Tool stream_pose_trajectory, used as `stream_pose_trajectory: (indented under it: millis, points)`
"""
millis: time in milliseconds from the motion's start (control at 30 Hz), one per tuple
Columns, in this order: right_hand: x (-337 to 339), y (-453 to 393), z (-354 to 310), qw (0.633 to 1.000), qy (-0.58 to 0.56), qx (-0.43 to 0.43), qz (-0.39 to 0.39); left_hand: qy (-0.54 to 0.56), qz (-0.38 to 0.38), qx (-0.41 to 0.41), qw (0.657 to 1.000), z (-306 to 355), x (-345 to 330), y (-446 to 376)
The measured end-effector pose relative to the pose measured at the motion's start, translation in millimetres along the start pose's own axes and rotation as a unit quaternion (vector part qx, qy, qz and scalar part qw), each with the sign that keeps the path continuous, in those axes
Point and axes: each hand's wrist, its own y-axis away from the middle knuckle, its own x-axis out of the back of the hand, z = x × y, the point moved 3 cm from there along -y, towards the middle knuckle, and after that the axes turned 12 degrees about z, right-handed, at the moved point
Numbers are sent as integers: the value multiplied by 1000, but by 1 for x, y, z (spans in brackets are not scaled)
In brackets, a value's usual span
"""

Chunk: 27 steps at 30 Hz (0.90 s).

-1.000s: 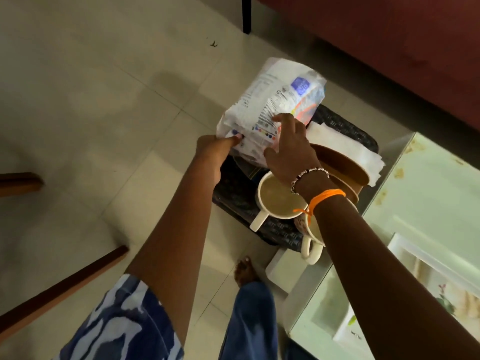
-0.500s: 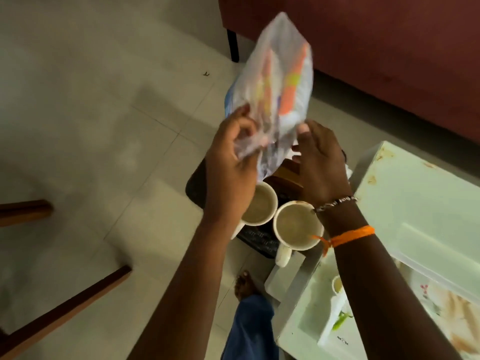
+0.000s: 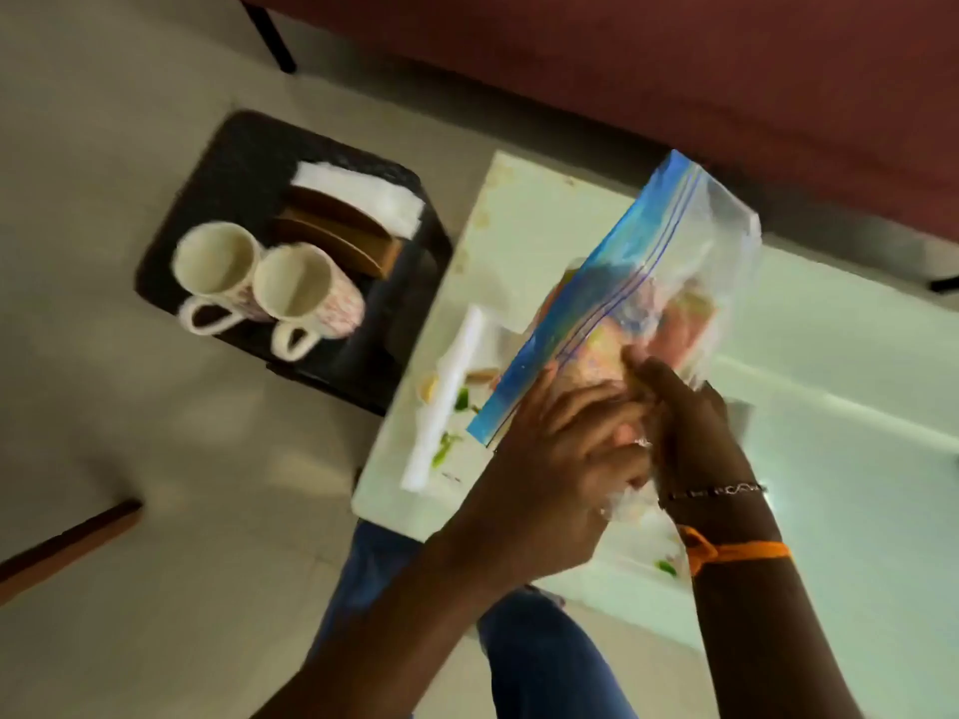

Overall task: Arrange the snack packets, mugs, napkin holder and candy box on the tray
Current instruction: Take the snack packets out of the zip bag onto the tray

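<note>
Both my left hand [image 3: 560, 454] and my right hand [image 3: 690, 428] grip the lower end of a clear snack packet [image 3: 648, 298] with a blue zip strip, held tilted above the glass table [image 3: 830, 407]. To the left, a dark woven tray [image 3: 233, 163] rests on a low stool. Two white patterned mugs [image 3: 215, 267] [image 3: 306, 298] stand side by side on it, handles toward me. Behind them sits a brown napkin holder [image 3: 337, 230] with white napkins [image 3: 363, 194].
Another clear packet [image 3: 451, 402] with green and yellow bits lies on the table's left edge. A dark red sofa [image 3: 674, 70] runs along the back. Wooden chair legs [image 3: 67, 542] cross the tiled floor at lower left. My blue-clad knee [image 3: 545, 656] is below the table.
The packet has been carried from above the tray rightward over the glass table. The view has swung right, so the mugs and napkin holder now show uncovered on the tray.
</note>
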Motion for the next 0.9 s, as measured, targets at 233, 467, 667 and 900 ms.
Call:
stream_pose_trajectory:
  millis: [233, 467, 667, 900]
  points:
    - [132, 8, 15, 994, 72, 42, 71, 239, 81, 246, 936, 41, -47, -5]
    - [167, 24, 58, 1000, 19, -15, 16, 232, 8, 501, 834, 26, -88, 25]
    - [158, 37, 100, 985, -63, -151, -60, 380, -13, 473, 795, 41, -75, 42]
    - [104, 73, 116, 980, 7, -139, -144, 232, -36, 419, 877, 68, -62, 64]
